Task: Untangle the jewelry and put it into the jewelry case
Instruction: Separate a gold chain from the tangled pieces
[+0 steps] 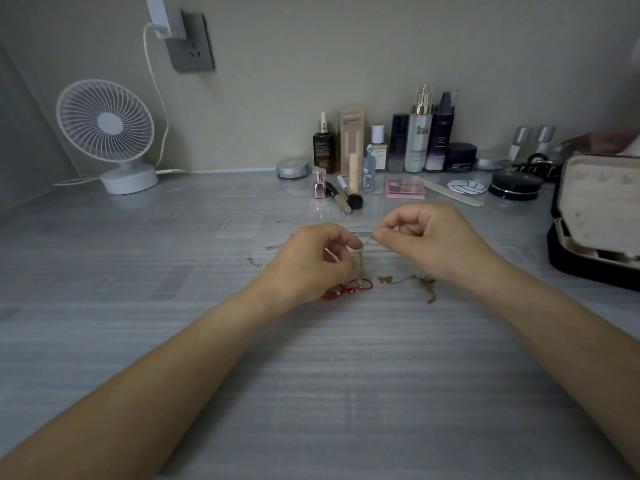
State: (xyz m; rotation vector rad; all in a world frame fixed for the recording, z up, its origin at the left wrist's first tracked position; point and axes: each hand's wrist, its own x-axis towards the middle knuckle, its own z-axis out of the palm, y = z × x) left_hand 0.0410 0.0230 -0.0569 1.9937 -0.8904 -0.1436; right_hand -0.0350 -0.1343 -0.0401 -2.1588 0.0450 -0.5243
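A tangle of thin gold chains [362, 263] hangs between my two hands over the middle of the grey table. My left hand [311, 263] pinches one part of it and my right hand [429, 242] pinches a strand just to the right. Under my left hand lies a red cord bracelet [349, 288]. More gold chain [408, 280] lies below my right hand. Thin silver chain ends [258, 262] stick out to the left. The black jewelry case [595, 223] stands open at the right edge, its cream lining showing.
A row of cosmetic bottles [419, 133], a makeup brush [348, 197], a pink palette [405, 188], a nail file [450, 191] and compacts stand along the back wall. A white desk fan [110, 133] sits at the back left, with a charger cable behind it.
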